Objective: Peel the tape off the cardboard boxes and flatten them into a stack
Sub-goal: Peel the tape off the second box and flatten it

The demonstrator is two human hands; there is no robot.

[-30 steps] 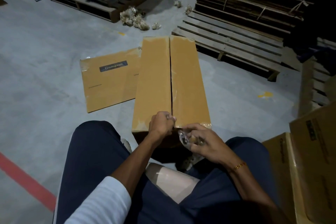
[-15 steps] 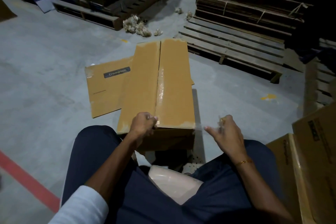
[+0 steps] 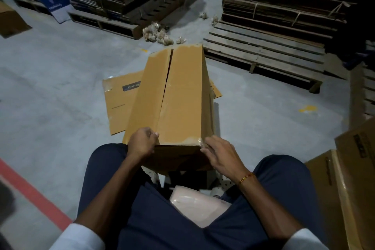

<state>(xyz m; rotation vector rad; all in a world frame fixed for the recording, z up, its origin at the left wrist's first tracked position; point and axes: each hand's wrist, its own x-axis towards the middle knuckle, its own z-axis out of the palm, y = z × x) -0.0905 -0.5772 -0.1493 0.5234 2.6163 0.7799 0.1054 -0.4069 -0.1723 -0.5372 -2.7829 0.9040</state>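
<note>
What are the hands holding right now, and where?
Left hand grips the box at its near top edge; right hand touches its near right corner.

Tan cardboard box [image 3: 182, 95], navy trousers [image 3: 182, 225]

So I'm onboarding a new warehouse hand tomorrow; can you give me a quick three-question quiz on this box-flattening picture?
1. True or false: the centre seam of the tall brown cardboard box is parted at its far end.
2. What lies on the floor under the box? A) flattened brown cardboard sheet B) wooden pallet
3. Which hand is at the clear tape remnant on the near right corner?

Key: 1 true; 2 A; 3 right hand; the left hand grips the near flap edge.
</note>
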